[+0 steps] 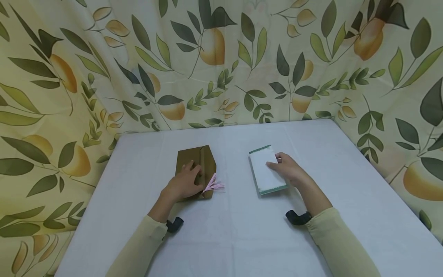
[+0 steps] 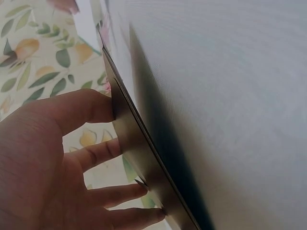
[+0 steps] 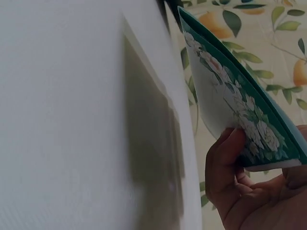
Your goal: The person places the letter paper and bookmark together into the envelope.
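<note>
On the left of the table is a brown envelope [image 1: 188, 155] with a pink tassel [image 1: 215, 185] near its lower right. My left hand [image 1: 186, 184] lies over the envelope. In the left wrist view, spread fingertips and thumb touch the face of the brown envelope [image 2: 139, 139]. To the right, my right hand [image 1: 288, 169] grips the right edge of a folded card [image 1: 266, 169], white with green borders. The right wrist view shows the card [image 3: 240, 100] held above the table, its green side printed with white flowers. Fingers [image 3: 228, 148] press against that printed side, partly covering it.
A white-covered table [image 1: 228, 231] lies under both hands. Behind it and at both sides hangs a curtain [image 1: 221, 84] with leaf and fruit print. Black wrist-camera mounts [image 1: 298, 217] stick out by the cuffs.
</note>
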